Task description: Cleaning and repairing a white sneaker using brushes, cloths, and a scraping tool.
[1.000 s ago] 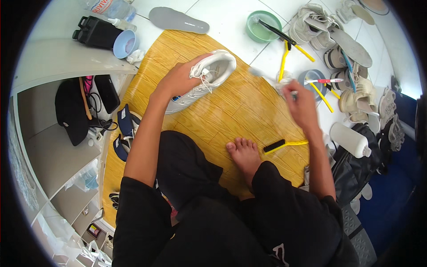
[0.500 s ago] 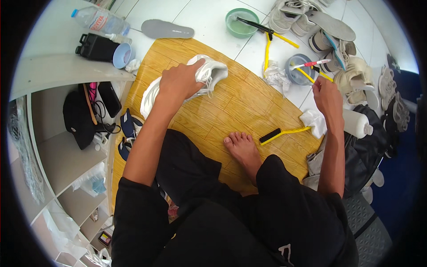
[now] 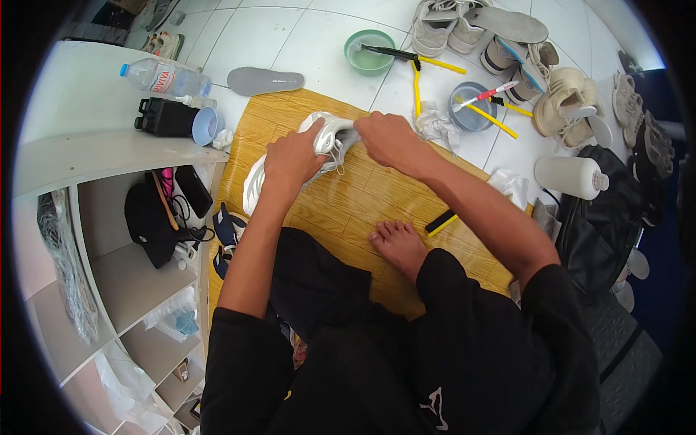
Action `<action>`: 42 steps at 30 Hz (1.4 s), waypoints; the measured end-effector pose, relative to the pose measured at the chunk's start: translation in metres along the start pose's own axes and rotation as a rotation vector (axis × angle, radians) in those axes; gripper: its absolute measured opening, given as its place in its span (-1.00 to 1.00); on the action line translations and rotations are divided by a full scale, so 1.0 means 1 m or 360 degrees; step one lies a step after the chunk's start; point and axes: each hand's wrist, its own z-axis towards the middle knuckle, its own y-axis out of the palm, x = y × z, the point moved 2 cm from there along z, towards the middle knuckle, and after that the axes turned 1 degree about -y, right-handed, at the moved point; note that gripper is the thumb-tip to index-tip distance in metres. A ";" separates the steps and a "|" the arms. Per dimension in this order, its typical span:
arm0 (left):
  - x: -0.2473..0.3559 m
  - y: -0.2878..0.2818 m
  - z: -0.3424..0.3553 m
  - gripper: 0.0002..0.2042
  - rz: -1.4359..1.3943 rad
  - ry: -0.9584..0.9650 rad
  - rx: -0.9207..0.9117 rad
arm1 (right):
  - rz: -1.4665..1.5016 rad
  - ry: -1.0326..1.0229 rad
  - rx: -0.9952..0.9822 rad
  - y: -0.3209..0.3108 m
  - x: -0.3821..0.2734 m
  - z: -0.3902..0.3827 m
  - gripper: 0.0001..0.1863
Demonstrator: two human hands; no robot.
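Observation:
A white lace-up sneaker (image 3: 254, 187) is held above the wood-patterned mat (image 3: 348, 192), its loose laces hanging near the opening. My left hand (image 3: 291, 154) is closed round the sneaker's middle. At the shoe's collar, my right hand (image 3: 384, 141) has its fingers curled against the rim; whether anything else is in them is hidden. Under my right forearm lies a brush (image 3: 441, 222) with black bristles and a yellow handle, partly covered.
Beyond the mat stand a green bowl (image 3: 370, 63) and a grey-blue bowl (image 3: 475, 116) with yellow-handled brushes. A grey insole (image 3: 264, 81) lies at the back left. Several shoes (image 3: 562, 101), a white bottle (image 3: 569, 177) and a black bag (image 3: 598, 217) are right; shelving (image 3: 109, 159) is left.
My right hand has moved left from beside the grey-blue bowl to the sneaker's collar. My left hand has kept its grip on the sneaker. The view has shifted slightly.

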 end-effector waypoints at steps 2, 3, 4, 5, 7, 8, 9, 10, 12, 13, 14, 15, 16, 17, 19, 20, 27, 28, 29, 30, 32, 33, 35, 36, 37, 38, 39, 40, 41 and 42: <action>-0.007 0.013 -0.003 -0.30 0.0015 0.0016 0.0057 | 0.0458 -0.0010 -0.0563 -0.001 -0.004 0.009 -0.85; -0.007 0.015 -0.003 -0.28 0.0022 0.0037 0.0123 | 0.0459 0.0001 -0.0555 0.000 -0.002 0.010 -0.85; -0.007 0.017 -0.004 -0.28 0.0028 0.0050 0.0124 | 0.0298 0.0013 -0.0410 -0.001 0.001 0.010 -0.83; -0.007 0.019 -0.005 -0.28 -0.0039 0.0018 0.0090 | 0.0136 0.0027 -0.0266 -0.001 0.004 0.010 -0.82; -0.016 0.023 -0.006 -0.27 -0.0155 0.0029 0.0098 | 0.0164 0.0010 -0.0210 0.005 -0.007 0.007 -0.82; -0.020 0.024 -0.005 -0.27 -0.0150 0.0030 0.0095 | 0.0189 -0.0008 -0.0157 0.008 -0.013 0.005 -0.81; -0.020 0.022 -0.006 -0.26 -0.0102 0.0082 0.0154 | 0.0264 0.0004 -0.0241 0.015 -0.015 0.001 -0.81; -0.018 0.021 -0.007 -0.26 -0.0054 0.0134 0.0212 | 0.0266 0.0012 -0.0242 0.018 -0.011 -0.002 -0.81; -0.017 0.024 -0.007 -0.26 -0.0073 0.0116 0.0176 | 0.0295 -0.0010 -0.0251 0.016 -0.002 -0.005 -0.82; -0.017 0.026 -0.007 -0.25 -0.0093 0.0091 0.0145 | 0.0297 -0.0007 -0.0246 0.014 -0.001 -0.006 -0.82; -0.016 0.026 -0.007 -0.25 -0.0089 0.0095 0.0146 | 0.0264 0.0063 -0.0181 0.012 0.001 -0.007 -0.83; -0.016 0.028 -0.010 -0.25 -0.0058 0.0101 0.0167 | 0.0237 0.0125 -0.0122 0.011 0.000 -0.008 -0.84; -0.017 0.030 -0.012 -0.26 -0.0027 0.0106 0.0188 | 0.0243 0.0122 -0.0124 0.013 -0.005 -0.015 -0.84; -0.018 0.032 -0.013 -0.26 -0.0025 0.0099 0.0183 | 0.0347 0.0061 -0.0228 0.018 -0.014 -0.024 -0.85; -0.016 0.034 -0.013 -0.25 0.0000 0.0098 0.0199 | 0.0436 0.0003 -0.0330 0.021 -0.013 -0.031 -0.85; -0.016 0.034 -0.013 -0.25 -0.0004 0.0097 0.0201 | 0.0381 0.0047 -0.0144 0.025 -0.007 -0.030 -0.86; -0.012 0.034 -0.014 -0.23 0.0069 0.0070 0.0132 | 0.0390 0.0047 -0.0123 0.032 -0.018 -0.038 -0.89; -0.012 0.034 -0.012 -0.23 0.0027 0.0040 0.0124 | 0.0389 0.0048 -0.0118 0.032 -0.017 -0.036 -0.89; -0.012 0.034 -0.011 -0.23 0.0030 0.0043 0.0128 | 0.0334 0.0117 0.0040 0.031 -0.015 -0.033 -0.87; -0.012 0.034 -0.012 -0.23 0.0051 0.0044 0.0123 | 0.0281 0.0188 0.0193 0.026 -0.017 -0.031 -0.85; -0.009 0.034 -0.013 -0.23 0.0075 0.0046 0.0116 | 0.0285 0.0129 0.0000 0.024 -0.030 -0.032 -0.85; -0.005 0.032 -0.014 -0.23 0.0141 0.0064 0.0132 | 0.0286 0.0065 -0.0194 0.020 -0.037 -0.033 -0.86; -0.002 0.031 -0.014 -0.23 0.0208 0.0083 0.0144 | 0.0210 0.0159 -0.0169 0.011 -0.027 -0.021 -0.85; -0.004 0.029 -0.011 -0.23 0.0124 0.0047 0.0105 | 0.0130 0.0246 -0.0141 0.009 -0.024 -0.016 -0.84; -0.004 0.028 -0.008 -0.24 0.0041 0.0011 0.0066 | 0.0133 0.0242 -0.0142 0.011 -0.024 -0.019 -0.84; -0.004 0.026 -0.006 -0.24 0.0041 0.0007 0.0065 | 0.0144 0.0192 -0.0033 0.013 -0.024 -0.026 -0.84; -0.001 0.021 -0.006 -0.25 0.0153 0.0080 0.0103 | 0.0160 0.0144 0.0071 0.011 -0.025 -0.031 -0.84; 0.002 0.017 -0.006 -0.26 0.0264 0.0154 0.0141 | 0.0167 0.0143 0.0065 0.010 -0.023 -0.033 -0.84; 0.005 0.012 -0.003 -0.26 0.0264 0.0150 0.0133 | 0.0181 0.0216 -0.0005 0.008 -0.017 -0.035 -0.84; 0.009 0.007 0.000 -0.28 0.0266 0.0142 0.0076 | 0.0193 0.0286 -0.0071 0.003 -0.014 -0.034 -0.85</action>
